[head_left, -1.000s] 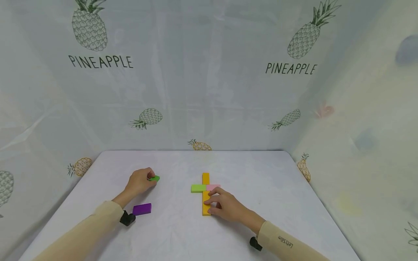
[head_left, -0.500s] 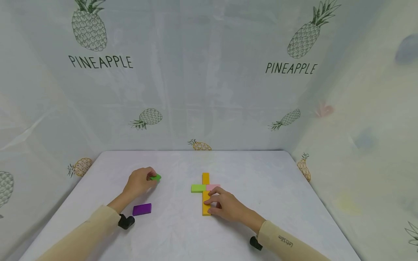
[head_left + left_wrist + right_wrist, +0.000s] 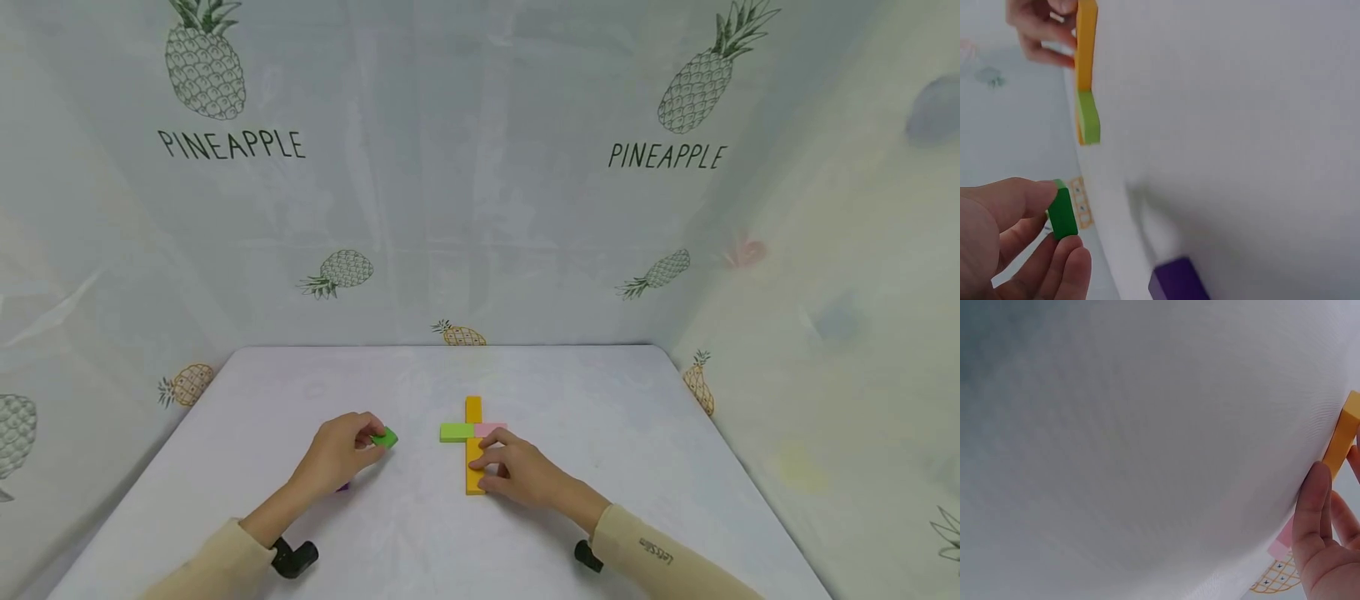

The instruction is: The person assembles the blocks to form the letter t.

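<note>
My left hand [image 3: 341, 454] pinches a small dark green block [image 3: 386, 437] between thumb and fingers, lifted just off the white table; the left wrist view shows that green block [image 3: 1063, 209] at the fingertips. A purple block [image 3: 1179, 284] lies under this hand and only a sliver [image 3: 343, 487] shows in the head view. My right hand [image 3: 517, 471] rests its fingertips against the near half of a long orange block [image 3: 473, 454]. A light green block [image 3: 456, 432] and a pink block [image 3: 491, 429] cross it. In the right wrist view a finger [image 3: 1311, 506] touches the orange block [image 3: 1342, 434].
The white table [image 3: 600, 392] is closed in by pineapple-print sheeting at the back and both sides. Black wrist mounts [image 3: 294, 557] sit on both forearms. Bare tabletop lies behind the cross of blocks and to its right.
My left hand has carried the dark green block right and nearer, toward the cross of blocks, and now covers the purple block. The right hand has stayed on the orange block.
</note>
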Action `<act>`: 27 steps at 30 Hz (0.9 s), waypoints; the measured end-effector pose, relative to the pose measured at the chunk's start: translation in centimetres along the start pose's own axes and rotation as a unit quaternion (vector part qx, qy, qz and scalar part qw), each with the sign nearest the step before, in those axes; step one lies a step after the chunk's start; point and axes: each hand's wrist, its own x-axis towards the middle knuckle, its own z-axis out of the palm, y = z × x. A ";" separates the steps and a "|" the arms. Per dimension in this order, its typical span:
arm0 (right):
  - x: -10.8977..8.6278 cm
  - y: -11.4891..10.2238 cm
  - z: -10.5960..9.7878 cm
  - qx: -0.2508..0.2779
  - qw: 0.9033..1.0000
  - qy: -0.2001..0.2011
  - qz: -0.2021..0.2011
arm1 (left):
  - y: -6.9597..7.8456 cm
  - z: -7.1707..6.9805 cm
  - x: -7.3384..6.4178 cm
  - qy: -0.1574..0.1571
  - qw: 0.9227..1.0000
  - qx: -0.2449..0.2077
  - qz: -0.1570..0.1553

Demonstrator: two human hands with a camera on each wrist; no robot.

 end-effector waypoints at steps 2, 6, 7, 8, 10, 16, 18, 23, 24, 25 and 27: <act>0.0 0.0 0.0 -0.002 1.000 0.001 -0.007 | 0.6 0.6 -0.6 -0.005 1.000 -0.004 0.000; 0.0 0.0 -0.1 -0.006 1.000 0.008 -0.024 | 1.8 1.7 -1.6 -0.013 1.000 -0.008 0.020; 0.0 0.0 -0.1 -0.007 1.000 0.009 -0.027 | 2.2 2.0 -1.8 -0.015 1.000 -0.008 0.025; 0.0 0.0 -0.1 -0.007 0.999 0.010 -0.030 | 2.5 2.2 -2.1 -0.017 0.999 -0.008 0.031; 0.0 0.0 -0.2 -0.004 0.999 0.009 -0.030 | 3.1 2.8 -2.6 -0.025 0.999 -0.008 0.037; 0.1 0.0 -0.2 -0.008 1.000 0.005 -0.025 | 3.9 5.0 -3.8 -0.051 0.997 -0.023 0.055; 0.1 0.1 -0.2 -0.007 1.000 0.005 -0.024 | 4.1 5.6 -4.0 -0.057 0.996 -0.028 0.062; 0.1 0.0 -0.2 0.002 1.000 0.005 -0.026 | 4.9 6.7 -4.3 -0.071 0.994 -0.040 0.068; 0.1 0.1 -0.2 0.003 1.000 0.005 -0.026 | 5.1 6.9 -4.3 -0.072 0.994 -0.041 0.068; 0.1 0.1 -0.2 0.003 1.000 0.005 -0.026 | 5.3 7.0 -4.4 -0.074 0.994 -0.044 0.068; 0.2 0.1 -0.2 0.004 1.000 0.006 -0.026 | 5.6 7.4 -4.4 -0.079 0.993 -0.046 0.068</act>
